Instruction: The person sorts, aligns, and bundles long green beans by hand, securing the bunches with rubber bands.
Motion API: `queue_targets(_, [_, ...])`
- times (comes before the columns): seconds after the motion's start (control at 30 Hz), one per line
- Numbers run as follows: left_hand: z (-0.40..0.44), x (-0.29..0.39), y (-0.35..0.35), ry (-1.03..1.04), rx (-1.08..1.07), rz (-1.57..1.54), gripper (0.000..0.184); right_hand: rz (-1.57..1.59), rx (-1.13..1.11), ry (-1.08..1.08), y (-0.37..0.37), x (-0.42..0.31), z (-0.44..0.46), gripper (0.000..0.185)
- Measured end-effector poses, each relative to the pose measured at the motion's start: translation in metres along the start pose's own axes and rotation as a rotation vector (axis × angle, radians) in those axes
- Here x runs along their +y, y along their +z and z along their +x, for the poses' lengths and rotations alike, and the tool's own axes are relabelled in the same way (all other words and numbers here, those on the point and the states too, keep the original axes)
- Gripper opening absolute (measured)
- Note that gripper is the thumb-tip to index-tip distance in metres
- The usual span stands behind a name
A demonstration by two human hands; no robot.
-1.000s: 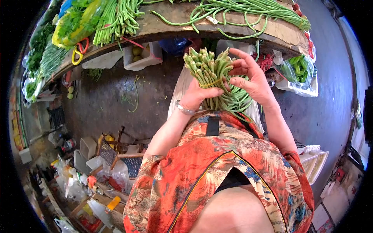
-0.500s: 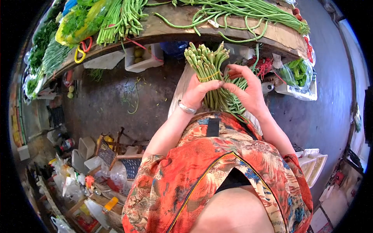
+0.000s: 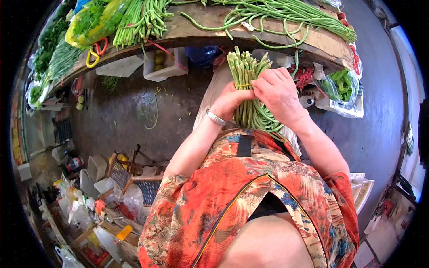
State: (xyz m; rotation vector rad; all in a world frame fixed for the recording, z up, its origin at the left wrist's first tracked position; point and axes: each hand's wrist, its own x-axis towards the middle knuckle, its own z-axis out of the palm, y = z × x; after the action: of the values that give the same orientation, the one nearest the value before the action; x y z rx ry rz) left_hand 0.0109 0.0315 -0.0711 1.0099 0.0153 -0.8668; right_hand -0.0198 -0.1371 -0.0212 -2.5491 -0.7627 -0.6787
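Note:
A bunch of long beans (image 3: 251, 109) stands upright over my lap, cut ends up and the long green part folded down over a pale cloth. My left hand (image 3: 232, 102) is wrapped round its left side, thumb across the front. A thin yellow band (image 3: 242, 85) circles the bunch just above that thumb. My right hand (image 3: 278, 91) is closed at the right side of the bunch, its thumb and fingertips pinched at the band's right end. The curled fingers partly hide the band there.
A wooden table (image 3: 201, 33) ahead bears loose long beans (image 3: 286, 18), a tied green bundle (image 3: 142, 22) and yellow-bagged herbs (image 3: 91, 24). Beneath it stands a white box (image 3: 165, 67). Bagged green peppers (image 3: 343, 85) are at right. A small chair (image 3: 145, 185) and clutter lie behind left.
My right hand has gone from spread fingers to a closed pinch at the band. The bunch and my left hand have shifted right, and the bunch stands straighter.

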Motion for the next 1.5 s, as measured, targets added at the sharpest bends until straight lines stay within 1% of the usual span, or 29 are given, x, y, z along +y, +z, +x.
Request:
queue_targets(0.03, [0.0, -0.001, 0.0, -0.004, -0.018, 0.0, 0.031, 0.0, -0.002, 0.001, -0.003, 0.0, 0.002, 0.011])
queue_targets(0.1, [-0.001, -0.002, -0.003, 0.008, -0.057, -0.001, 0.033, -0.069, -0.111, -0.068, -0.008, 0.001, 0.006, 0.011])
queue_targets(0.23, [-0.007, 0.002, 0.001, 0.014, -0.128, -0.038, 0.042, -0.057, -0.156, -0.12, -0.013, 0.004, 0.013, 0.012])
queue_targets(0.33, [-0.004, -0.006, -0.018, -0.022, -0.208, -0.034, 0.047, -0.017, -0.188, -0.105, -0.016, 0.003, 0.015, 0.013])
queue_targets(0.4, [-0.001, -0.011, -0.029, -0.063, -0.174, 0.04, 0.058, 0.086, -0.285, -0.007, -0.02, 0.007, 0.014, 0.017])
queue_targets(0.43, [0.003, -0.014, -0.036, -0.103, -0.194, -0.018, 0.062, 0.074, -0.335, -0.01, -0.018, 0.008, 0.015, 0.02])
queue_targets(0.47, [0.007, -0.016, -0.04, -0.132, -0.185, 0.026, 0.065, 0.051, -0.41, 0.028, -0.023, 0.004, 0.018, 0.019])
queue_targets(0.5, [0.007, -0.014, -0.04, -0.147, -0.195, 0.015, 0.061, 0.069, -0.509, 0.062, -0.026, 0.003, 0.023, 0.018])
queue_targets(0.57, [0.01, -0.012, -0.033, -0.152, -0.25, -0.039, 0.061, 0.167, -0.357, 0.006, -0.031, 0.008, 0.02, 0.019])
queue_targets(0.6, [0.012, -0.014, -0.03, -0.116, -0.295, -0.036, 0.058, 0.232, -0.291, 0.004, -0.033, 0.009, 0.019, 0.019])
queue_targets(0.63, [0.011, -0.009, -0.023, -0.103, -0.334, -0.03, 0.054, 0.264, -0.283, 0.013, -0.039, 0.008, 0.018, 0.019])
queue_targets(0.67, [0.014, -0.015, -0.022, -0.07, -0.387, -0.043, 0.051, 0.262, -0.289, 0.013, -0.044, 0.007, 0.018, 0.019])
queue_targets(0.73, [0.014, -0.02, -0.013, -0.011, -0.387, -0.053, 0.047, 0.308, -0.389, 0.06, -0.051, 0.006, 0.021, 0.019])
queue_targets(0.77, [0.013, -0.018, -0.008, -0.009, -0.386, -0.053, 0.047, 0.299, -0.383, 0.053, -0.052, 0.009, 0.02, 0.019])
queue_targets(0.8, [0.009, -0.012, -0.001, -0.012, -0.382, -0.054, 0.048, 0.315, -0.44, 0.068, -0.052, 0.013, 0.018, 0.019])
queue_targets(0.83, [0.01, -0.015, -0.003, -0.011, -0.389, -0.086, 0.053, 0.331, -0.498, 0.083, -0.051, 0.014, 0.016, 0.019])
queue_targets(0.93, [0.005, -0.013, 0.002, 0.024, -0.365, -0.063, 0.059, 0.369, -0.5, 0.079, -0.055, 0.013, 0.012, 0.02])
queue_targets(0.97, [0.013, -0.024, -0.01, 0.037, -0.436, -0.067, 0.062, 0.361, -0.495, 0.084, -0.056, 0.011, 0.01, 0.02])
queue_targets(1.07, [0.012, -0.025, -0.013, 0.067, -0.486, -0.069, 0.063, 0.478, -0.449, 0.172, -0.059, 0.005, 0.008, 0.019])
queue_targets(1.1, [0.008, -0.021, -0.009, 0.045, -0.466, -0.064, 0.06, 0.494, -0.38, 0.153, -0.057, 0.005, 0.005, 0.018])
queue_targets(1.13, [0.008, -0.018, -0.008, 0.039, -0.468, -0.063, 0.06, 0.495, -0.377, 0.159, -0.058, 0.006, 0.004, 0.018])
queue_targets(1.2, [0.006, -0.016, -0.008, -0.03, -0.472, -0.024, 0.057, 0.602, -0.44, 0.247, -0.059, 0.009, 0.005, 0.016])
queue_targets(1.23, [0.006, -0.015, -0.012, -0.083, -0.486, -0.046, 0.056, 0.629, -0.41, 0.219, -0.057, 0.011, 0.004, 0.015])
queue_targets(1.27, [0.011, -0.02, -0.019, -0.145, -0.497, -0.056, 0.059, 0.66, -0.417, 0.196, -0.059, 0.013, 0.005, 0.014])
queue_targets(1.33, [0.011, -0.018, -0.013, -0.121, -0.518, -0.002, 0.06, 0.722, -0.477, 0.234, -0.066, 0.013, 0.007, 0.014])
queue_targets(1.37, [0.019, -0.032, -0.025, -0.167, -0.538, 0.017, 0.059, 0.707, -0.472, 0.188, -0.069, 0.015, 0.007, 0.014])
queue_targets(1.4, [0.022, -0.036, -0.027, -0.199, -0.57, 0.037, 0.06, 0.727, -0.496, 0.178, -0.069, 0.018, 0.005, 0.015])
queue_targets(1.47, [0.024, -0.026, -0.006, -0.169, -0.742, 0.04, 0.06, 0.906, -0.73, 0.5, -0.084, 0.014, 0.007, 0.015])
queue_targets(1.5, [0.021, -0.011, 0.014, -0.213, -0.892, -0.017, 0.059, 0.874, -0.715, 0.424, -0.079, 0.02, 0.002, 0.016])
